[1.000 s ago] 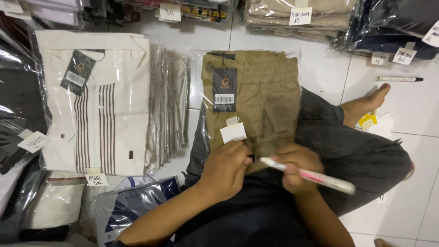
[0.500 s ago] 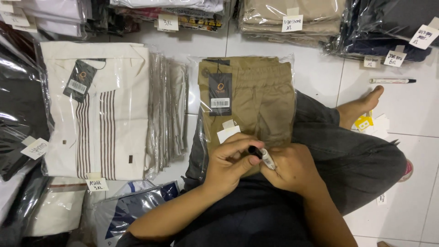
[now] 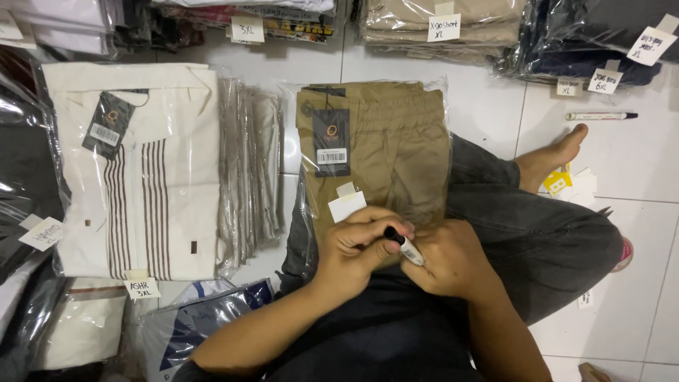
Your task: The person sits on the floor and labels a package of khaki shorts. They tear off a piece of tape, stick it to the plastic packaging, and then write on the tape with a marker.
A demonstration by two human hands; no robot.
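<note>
Both hands (image 3: 403,255) grip marker (image 3: 404,247) over khaki shorts (image 3: 396,148)

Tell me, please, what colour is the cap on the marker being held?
Black, on the marker between both hands; head view shows it.

Matt khaki cloth shorts (image 3: 396,155) lie in a glossy clear plastic bag (image 3: 293,141) with a paper label (image 3: 347,206); the marker (image 3: 404,247) is smooth plastic, the floor (image 3: 636,177) shiny white tile.

The right hand (image 3: 453,258) has drawn the marker (image 3: 404,245) in to the left hand (image 3: 361,244).
</note>
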